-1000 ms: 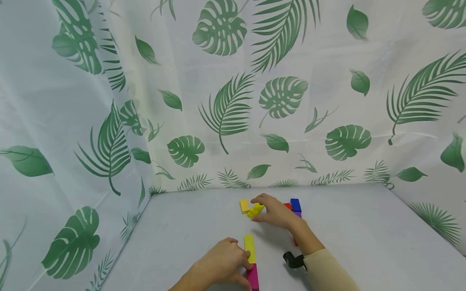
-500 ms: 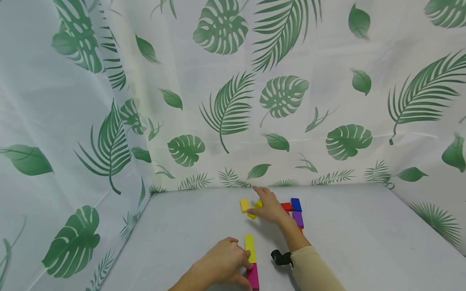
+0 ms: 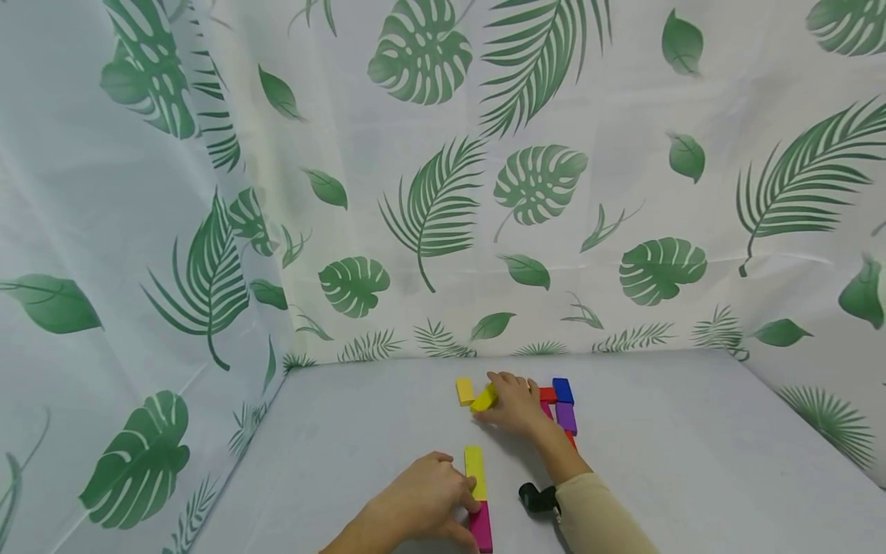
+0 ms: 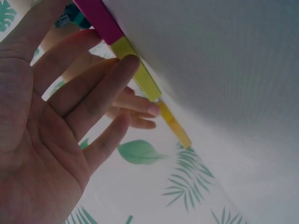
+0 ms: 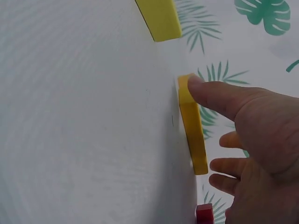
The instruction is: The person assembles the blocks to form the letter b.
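The right hand (image 3: 515, 402) lies far out on the grey desk (image 3: 692, 446). It holds a bright yellow flat block (image 3: 484, 398) that sits tilted on the desk. In the right wrist view the thumb presses on one end of this block (image 5: 192, 123) and the other fingers (image 5: 229, 165) curl in on its far side, so the hand pinches it. Just beside it, a little to the left, lies a small darker yellow block (image 3: 464, 391). The two are close, but I cannot tell if they touch.

The left hand (image 3: 418, 504) rests near the front edge of the desk. Its fingers are straight and loose. In the left wrist view one fingertip (image 4: 128, 63) touches a long yellow block (image 4: 135, 70). This long yellow block (image 3: 474, 472) lies flat and points away from the person. A pink block (image 3: 480, 527) touches its near end, so the two make one line. The thumb lies next to the pink block.

To the right of the right hand there is a small group of blocks. A blue block (image 3: 562, 390) is at the back, with a red block (image 3: 547, 394) touching it. A purple block (image 3: 566, 417) lies in front of the blue one. A white curtain with green leaves (image 3: 429, 200) hangs behind the desk and at its sides.
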Demonstrator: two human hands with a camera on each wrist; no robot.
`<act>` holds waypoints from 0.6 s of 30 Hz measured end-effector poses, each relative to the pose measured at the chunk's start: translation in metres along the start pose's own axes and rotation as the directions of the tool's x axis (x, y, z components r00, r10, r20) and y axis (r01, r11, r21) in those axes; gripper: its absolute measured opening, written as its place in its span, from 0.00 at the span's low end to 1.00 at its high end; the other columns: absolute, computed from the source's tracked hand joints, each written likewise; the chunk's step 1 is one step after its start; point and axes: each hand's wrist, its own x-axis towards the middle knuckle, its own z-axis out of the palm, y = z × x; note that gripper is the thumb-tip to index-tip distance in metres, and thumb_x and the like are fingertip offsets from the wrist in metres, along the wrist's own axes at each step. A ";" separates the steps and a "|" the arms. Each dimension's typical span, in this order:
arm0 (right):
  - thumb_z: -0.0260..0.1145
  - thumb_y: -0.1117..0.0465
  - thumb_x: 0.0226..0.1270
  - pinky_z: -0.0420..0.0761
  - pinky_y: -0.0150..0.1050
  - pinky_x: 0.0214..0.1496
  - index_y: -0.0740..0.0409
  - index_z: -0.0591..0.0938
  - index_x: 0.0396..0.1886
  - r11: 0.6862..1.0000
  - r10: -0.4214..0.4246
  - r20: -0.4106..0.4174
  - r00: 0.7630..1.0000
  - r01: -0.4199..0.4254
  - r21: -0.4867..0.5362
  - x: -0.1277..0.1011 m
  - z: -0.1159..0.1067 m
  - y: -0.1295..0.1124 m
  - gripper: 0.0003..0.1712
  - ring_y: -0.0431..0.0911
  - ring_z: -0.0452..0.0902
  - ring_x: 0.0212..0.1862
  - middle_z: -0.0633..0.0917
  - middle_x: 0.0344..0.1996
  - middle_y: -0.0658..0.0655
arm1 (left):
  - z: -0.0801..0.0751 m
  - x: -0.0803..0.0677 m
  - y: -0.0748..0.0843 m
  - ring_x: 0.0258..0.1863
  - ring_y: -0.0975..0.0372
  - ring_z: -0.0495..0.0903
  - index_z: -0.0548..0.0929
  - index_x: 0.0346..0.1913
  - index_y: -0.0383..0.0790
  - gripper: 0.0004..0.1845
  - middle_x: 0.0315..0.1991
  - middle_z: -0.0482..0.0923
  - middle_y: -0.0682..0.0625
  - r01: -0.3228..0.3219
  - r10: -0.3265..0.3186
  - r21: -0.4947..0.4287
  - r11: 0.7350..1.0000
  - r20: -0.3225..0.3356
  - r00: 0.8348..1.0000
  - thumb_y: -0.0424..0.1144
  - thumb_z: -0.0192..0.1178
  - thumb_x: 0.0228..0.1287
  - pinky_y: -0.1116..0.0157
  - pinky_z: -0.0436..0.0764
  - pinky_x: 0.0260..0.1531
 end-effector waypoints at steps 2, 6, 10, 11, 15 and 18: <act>0.80 0.45 0.59 0.47 0.75 0.77 0.61 0.72 0.75 1.000 -0.001 -0.007 1.000 0.001 -0.021 0.000 0.002 0.001 0.49 0.65 0.66 0.73 0.74 0.71 0.66 | 0.000 0.000 0.000 0.25 0.80 0.70 0.93 0.48 0.65 0.23 0.28 0.75 0.70 0.005 -0.005 -0.010 1.000 0.004 1.000 0.69 0.74 0.52 0.60 0.80 0.60; 0.79 0.43 0.59 0.45 0.75 0.77 0.60 0.71 0.76 0.999 -0.001 -0.013 1.000 0.000 -0.043 0.000 0.008 0.003 0.50 0.64 0.66 0.73 0.74 0.72 0.65 | -0.001 -0.001 0.001 0.26 0.80 0.70 0.93 0.48 0.65 0.23 0.28 0.75 0.69 0.007 -0.007 -0.014 1.000 0.004 1.000 0.69 0.74 0.52 0.59 0.80 0.60; 0.78 0.42 0.61 0.46 0.75 0.78 0.60 0.71 0.76 0.998 0.000 -0.016 1.000 -0.001 -0.061 0.001 0.012 0.005 0.50 0.64 0.66 0.74 0.73 0.73 0.65 | -0.001 -0.001 0.001 0.26 0.80 0.70 0.93 0.48 0.65 0.23 0.28 0.75 0.69 0.004 -0.004 -0.006 1.000 0.004 1.000 0.69 0.74 0.52 0.59 0.80 0.60; 0.77 0.42 0.61 0.46 0.75 0.78 0.60 0.71 0.76 0.998 0.001 -0.016 1.000 -0.002 -0.063 0.001 0.013 0.005 0.49 0.63 0.66 0.74 0.73 0.73 0.65 | -0.001 -0.001 0.001 0.26 0.79 0.69 0.93 0.48 0.65 0.23 0.28 0.75 0.69 0.005 -0.005 -0.007 1.000 0.006 1.000 0.69 0.74 0.52 0.59 0.80 0.60; 0.77 0.43 0.61 0.47 0.75 0.77 0.61 0.71 0.75 0.998 0.004 -0.016 1.000 -0.005 -0.066 0.001 0.013 0.005 0.49 0.63 0.67 0.74 0.73 0.73 0.66 | -0.002 0.001 0.001 0.25 0.79 0.69 0.92 0.49 0.65 0.23 0.28 0.74 0.69 0.018 -0.017 -0.021 1.000 0.022 1.000 0.69 0.74 0.52 0.59 0.80 0.60; 0.77 0.43 0.62 0.46 0.75 0.78 0.62 0.70 0.76 0.998 0.011 -0.011 1.000 -0.012 -0.058 0.000 0.012 0.004 0.49 0.63 0.66 0.74 0.72 0.74 0.66 | -0.002 0.001 0.001 0.25 0.79 0.69 0.92 0.49 0.65 0.23 0.27 0.73 0.69 0.025 -0.024 -0.030 0.999 0.032 0.999 0.69 0.74 0.52 0.59 0.80 0.61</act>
